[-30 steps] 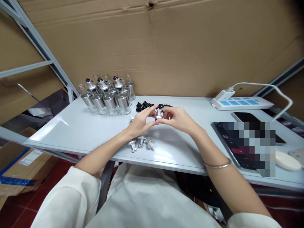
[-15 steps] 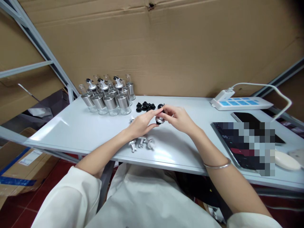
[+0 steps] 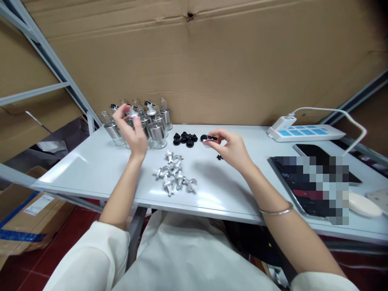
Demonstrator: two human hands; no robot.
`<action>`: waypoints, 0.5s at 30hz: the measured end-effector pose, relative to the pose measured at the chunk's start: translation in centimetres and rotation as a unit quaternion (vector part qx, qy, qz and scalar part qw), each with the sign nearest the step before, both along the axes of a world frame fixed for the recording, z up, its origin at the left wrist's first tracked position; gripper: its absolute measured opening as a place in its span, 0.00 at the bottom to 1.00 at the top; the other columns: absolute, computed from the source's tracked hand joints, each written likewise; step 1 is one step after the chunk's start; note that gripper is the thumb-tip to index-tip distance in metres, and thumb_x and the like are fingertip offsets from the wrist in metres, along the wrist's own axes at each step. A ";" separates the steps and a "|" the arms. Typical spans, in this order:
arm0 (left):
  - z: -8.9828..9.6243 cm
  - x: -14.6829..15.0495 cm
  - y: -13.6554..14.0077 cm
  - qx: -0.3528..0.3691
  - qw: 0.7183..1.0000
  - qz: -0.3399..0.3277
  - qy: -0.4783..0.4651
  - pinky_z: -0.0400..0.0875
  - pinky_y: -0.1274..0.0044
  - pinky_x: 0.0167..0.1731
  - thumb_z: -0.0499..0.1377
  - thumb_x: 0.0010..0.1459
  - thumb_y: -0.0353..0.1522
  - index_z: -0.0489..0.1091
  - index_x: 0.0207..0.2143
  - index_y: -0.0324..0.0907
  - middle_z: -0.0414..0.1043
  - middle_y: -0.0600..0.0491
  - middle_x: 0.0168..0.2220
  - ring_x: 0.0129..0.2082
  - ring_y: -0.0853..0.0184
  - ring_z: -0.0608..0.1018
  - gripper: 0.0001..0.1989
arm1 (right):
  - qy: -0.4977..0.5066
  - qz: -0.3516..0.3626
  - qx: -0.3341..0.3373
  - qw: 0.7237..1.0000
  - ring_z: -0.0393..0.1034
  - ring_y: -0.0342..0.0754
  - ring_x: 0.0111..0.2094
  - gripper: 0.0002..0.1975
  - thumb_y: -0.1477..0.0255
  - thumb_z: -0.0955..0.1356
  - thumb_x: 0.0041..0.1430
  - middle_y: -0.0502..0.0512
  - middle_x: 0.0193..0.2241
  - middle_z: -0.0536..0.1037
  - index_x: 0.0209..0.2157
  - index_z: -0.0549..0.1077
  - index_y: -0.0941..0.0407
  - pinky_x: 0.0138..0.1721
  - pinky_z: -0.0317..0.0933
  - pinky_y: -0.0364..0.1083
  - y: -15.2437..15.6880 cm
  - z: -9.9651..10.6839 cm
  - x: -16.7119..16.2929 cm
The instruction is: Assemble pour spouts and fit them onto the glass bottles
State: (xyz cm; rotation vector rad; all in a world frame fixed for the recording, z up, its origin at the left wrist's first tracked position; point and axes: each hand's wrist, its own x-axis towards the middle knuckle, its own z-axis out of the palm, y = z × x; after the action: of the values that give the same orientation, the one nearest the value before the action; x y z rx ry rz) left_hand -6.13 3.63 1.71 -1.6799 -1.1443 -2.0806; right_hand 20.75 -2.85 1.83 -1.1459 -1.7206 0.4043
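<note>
My left hand [image 3: 131, 135] is raised at the bottles, its thumb and fingers spread, in front of a silver pourer spout [image 3: 132, 112] on one of them; I see nothing held. Several glass bottles with steel sleeves [image 3: 156, 130] stand around it, some topped with pourer spouts. My right hand [image 3: 232, 147] pinches a pourer spout with a black flip cap [image 3: 209, 138] over the table; fingers hide part of it. To its left lie black stoppers [image 3: 184, 138]. Loose silver spout pieces [image 3: 174, 171] are heaped nearer me. Small black parts [image 3: 219, 157] lie beneath my right hand.
At the right of the white table [image 3: 91, 169] are a white power strip [image 3: 306, 132] with a plugged-in charger and cable, a phone [image 3: 309, 151], a tablet [image 3: 291, 182] and a cream oval object [image 3: 363, 204]. A cardboard wall [image 3: 230, 68] rises behind.
My hands have come apart. The left has moved left and up to the bottles, while the right keeps the pourer spout near the same place. The heap of silver spout pieces is now uncovered.
</note>
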 end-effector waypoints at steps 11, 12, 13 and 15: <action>-2.3 -7.2 4.9 -0.229 0.954 0.101 -0.164 0.58 0.75 0.58 0.53 0.58 0.26 0.55 0.53 0.37 0.63 0.43 0.53 0.55 0.67 0.68 0.21 | 0.001 -0.014 0.076 0.997 0.61 0.43 0.25 0.02 0.72 0.70 0.50 0.49 0.22 0.70 0.28 0.76 0.55 0.30 0.58 0.45 0.3 -0.2 0.1; -2.4 -7.3 5.1 -0.237 0.952 0.096 -0.168 0.59 0.75 0.58 0.52 0.58 0.26 0.56 0.52 0.38 0.64 0.44 0.52 0.54 0.67 0.69 0.19 | 0.000 -0.015 0.076 0.997 0.61 0.43 0.25 0.01 0.73 0.70 0.50 0.49 0.23 0.70 0.28 0.76 0.55 0.30 0.58 0.45 0.3 -0.3 0.1; -2.5 -7.3 5.2 -0.246 0.950 0.091 -0.168 0.60 0.75 0.57 0.52 0.59 0.27 0.58 0.51 0.38 0.65 0.45 0.51 0.53 0.67 0.70 0.17 | 0.000 -0.016 0.077 0.997 0.61 0.43 0.25 0.01 0.73 0.70 0.50 0.49 0.23 0.70 0.28 0.75 0.55 0.30 0.58 0.45 0.4 -0.3 0.2; -2.6 -7.4 5.3 -0.262 0.947 0.090 -0.162 0.61 0.75 0.56 0.51 0.60 0.29 0.62 0.47 0.37 0.68 0.45 0.49 0.51 0.66 0.71 0.12 | 0.000 -0.014 0.078 0.997 0.61 0.43 0.25 0.01 0.73 0.70 0.50 0.49 0.23 0.71 0.28 0.75 0.55 0.30 0.58 0.45 0.4 -0.3 0.2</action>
State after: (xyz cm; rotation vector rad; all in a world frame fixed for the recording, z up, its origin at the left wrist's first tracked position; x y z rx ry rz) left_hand -13.53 8.95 -0.85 -1.3644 -2.0190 -2.1066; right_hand 20.93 -2.44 1.50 -1.0561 -1.7023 0.2470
